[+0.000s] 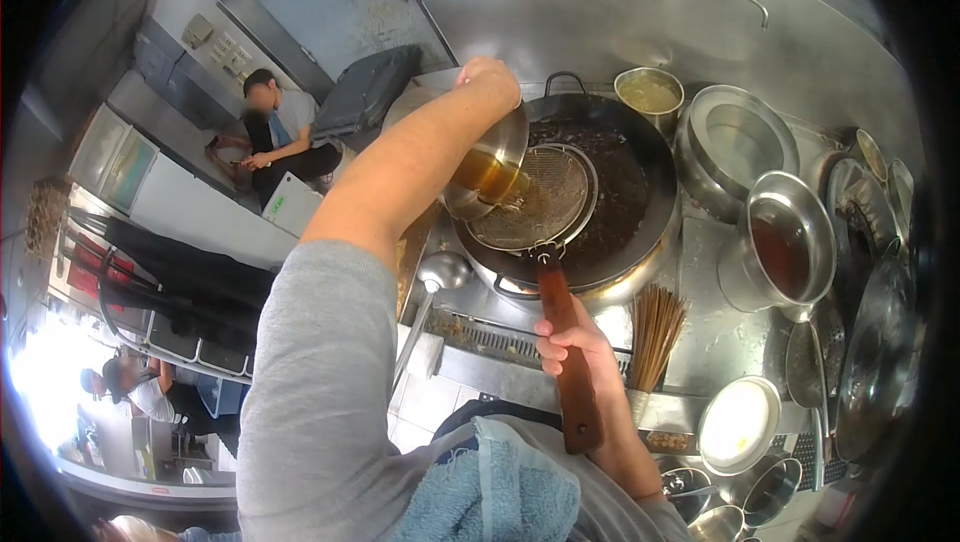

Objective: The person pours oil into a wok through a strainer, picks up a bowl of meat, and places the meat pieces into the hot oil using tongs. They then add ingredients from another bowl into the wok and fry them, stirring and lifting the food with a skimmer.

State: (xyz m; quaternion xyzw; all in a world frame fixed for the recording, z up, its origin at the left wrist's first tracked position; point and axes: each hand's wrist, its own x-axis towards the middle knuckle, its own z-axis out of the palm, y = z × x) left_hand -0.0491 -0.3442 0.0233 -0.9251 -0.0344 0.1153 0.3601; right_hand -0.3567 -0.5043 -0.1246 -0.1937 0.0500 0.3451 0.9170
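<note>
My left hand (487, 77) is closed at the far rim of a steel pot (515, 132), which is tilted on its side; the fingers are partly hidden. Amber liquid (490, 177) runs from the pot onto a round mesh strainer (550, 197). My right hand (578, 350) is wrapped around the strainer's long wooden handle (565, 307). The mesh lies over a large black wok (650, 182), which holds dark liquid. A steel ladle (445, 270) rests left of the wok, below my left forearm.
Right of the wok stand a pot of yellowish liquid (650, 97), a large steel pot (775, 132) and a pot of reddish liquid (780, 242). A bamboo brush (655, 337) stands near my right hand. A white bowl (740, 427) sits lower right. Another person (285, 127) sits at upper left.
</note>
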